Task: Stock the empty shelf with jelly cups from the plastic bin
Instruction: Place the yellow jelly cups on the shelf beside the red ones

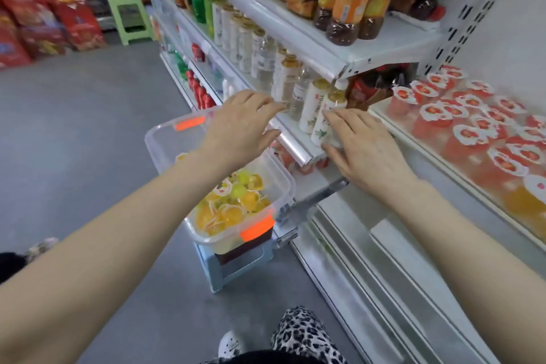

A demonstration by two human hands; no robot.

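A clear plastic bin (165, 139) with orange clips stands on a small blue stool (236, 267) beside the shelving, holding yellow and green jelly cups (233, 204). My left hand (239, 124) hovers over the bin's far end, fingers spread, holding nothing. My right hand (363, 148) rests at the front edge of the drinks shelf (295, 139), fingers spread beside a white bottle (326, 120); whether it grips anything is unclear. Red strawberry jelly cups (472, 127) fill the white shelf (443, 162) at the right.
Bottled drinks (260, 47) line the shelves above and to the left. Lower white shelves (369, 245) run along the bottom right. A green stool (127, 12) and red snack bags (44, 23) stand across the grey floor. My leopard-print leg (304, 334) shows at the bottom.
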